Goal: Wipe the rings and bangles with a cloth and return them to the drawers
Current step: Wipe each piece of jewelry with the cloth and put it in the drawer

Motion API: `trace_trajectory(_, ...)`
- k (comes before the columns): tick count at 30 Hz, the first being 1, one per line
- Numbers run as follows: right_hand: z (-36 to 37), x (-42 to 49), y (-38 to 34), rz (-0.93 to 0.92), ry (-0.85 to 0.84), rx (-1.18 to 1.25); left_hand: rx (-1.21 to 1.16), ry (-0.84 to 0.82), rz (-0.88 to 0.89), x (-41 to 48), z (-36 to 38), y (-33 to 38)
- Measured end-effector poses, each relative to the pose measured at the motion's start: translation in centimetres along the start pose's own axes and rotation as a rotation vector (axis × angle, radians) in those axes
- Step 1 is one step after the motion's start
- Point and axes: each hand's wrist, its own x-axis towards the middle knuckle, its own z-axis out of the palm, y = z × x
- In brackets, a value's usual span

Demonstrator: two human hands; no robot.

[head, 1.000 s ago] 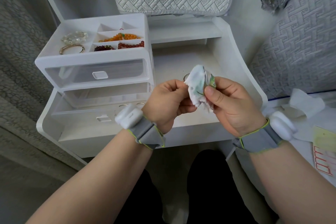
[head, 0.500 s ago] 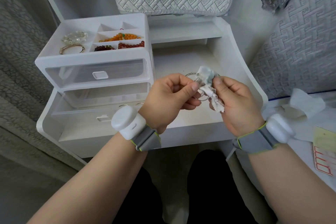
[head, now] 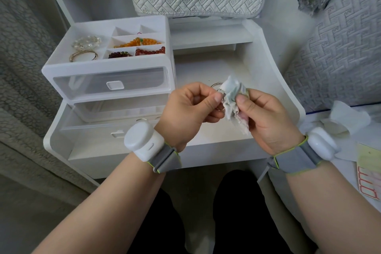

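While left hand [head: 191,109] pinches bangle [head: 214,84], right hand [head: 266,117] pinches cloth [head: 233,99] beside drawer organizer [head: 107,80].

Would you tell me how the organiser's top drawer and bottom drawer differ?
The top drawer is shut flush, while the bottom drawer is pulled out. Metal rings show in the bottom drawer; I can make out nothing in the top drawer. Both have translucent plastic fronts.

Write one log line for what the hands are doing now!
step: wiping | left hand: pinches silver bangle | right hand: holds cloth on it | bottom drawer: open
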Motion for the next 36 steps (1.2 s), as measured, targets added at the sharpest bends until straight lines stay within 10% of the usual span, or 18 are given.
trace_trajectory(6, 0.9, 0.1, -1.0, -0.103, 0.149, -0.480, 0.206, 0.038, 0.096, -0.3, 0.2, 0.1)
trace_trajectory(19, 3.1, 0.5, -0.3, -0.054, -0.097, -0.139, 0.284, 0.110, 0.192, -1.3, -3.4, 1.9)
trace_trajectory(29, 7.0, 1.4, 0.5, -0.213, 0.166, -0.669, 0.543, 0.284, 0.266, -3.0, -6.3, 2.2)
trace_trajectory(36, 8.9, 1.4, 1.8, -0.209, -0.016, -0.654, 0.924, 0.412, 0.182, -3.6, -13.2, 3.2)
